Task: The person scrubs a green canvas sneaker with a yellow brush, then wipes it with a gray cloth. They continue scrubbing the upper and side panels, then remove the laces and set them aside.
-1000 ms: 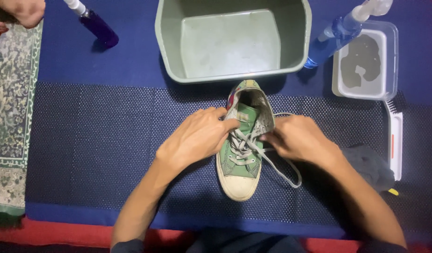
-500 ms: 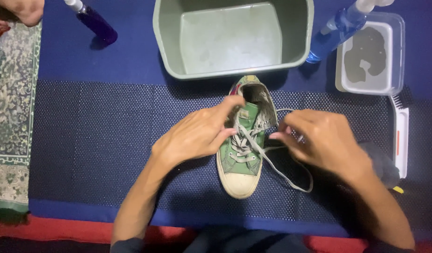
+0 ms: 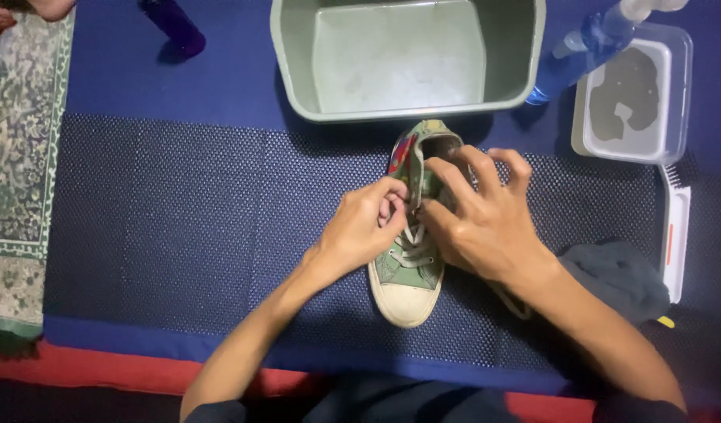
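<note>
While your two hands meet over the green sneaker, it lies in the middle of the dark dotted mat, its pale toe cap pointing near, toward you, and its open heel end far, just short of the grey tub. Your left hand sits on the left side of the shoe with its fingertips pinched together on the white lace near the eyelets. Your right hand covers the right side of the shoe, fingers spread apart and curved down onto the tongue and collar; whether they grip the lace there, you cannot tell. Right of the tub stands a blue spray bottle, and beside it a clear tray holding murky water. A white brush lies at the right edge, with a dark cloth just near your right forearm. Far left sits a dark blue bottle, and a patterned rug borders the mat.
</note>
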